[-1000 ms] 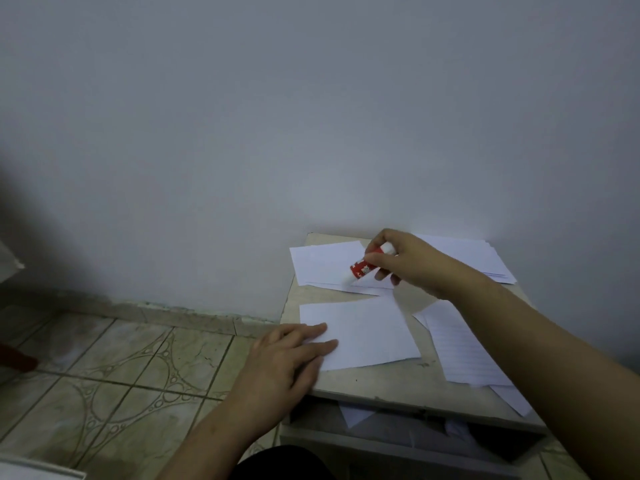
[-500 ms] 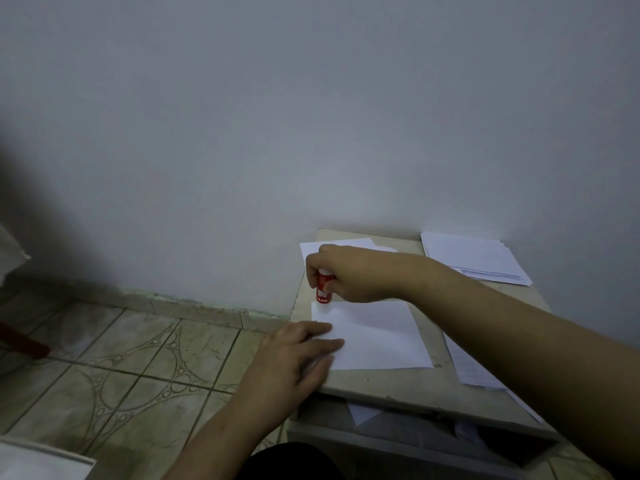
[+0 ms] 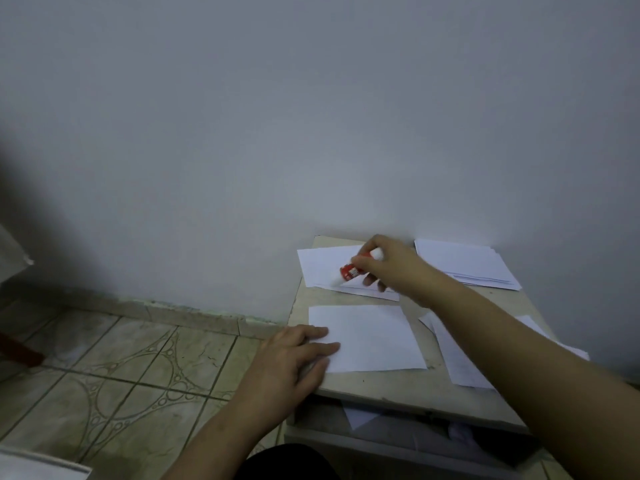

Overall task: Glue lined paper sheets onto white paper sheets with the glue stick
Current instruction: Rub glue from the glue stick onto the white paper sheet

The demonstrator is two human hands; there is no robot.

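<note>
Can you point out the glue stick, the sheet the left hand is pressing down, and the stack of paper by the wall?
glue stick (image 3: 350, 271), head view, on its red label.
white sheet (image 3: 370, 337), head view, on its bare middle.
paper stack (image 3: 464, 263), head view, on the top sheet's middle.

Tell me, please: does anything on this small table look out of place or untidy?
Slightly. The lined sheets at the right lie askew, fanned apart. A loose paper sticks out from the open shelf under the tabletop. Nothing looks spilled or torn.
</note>
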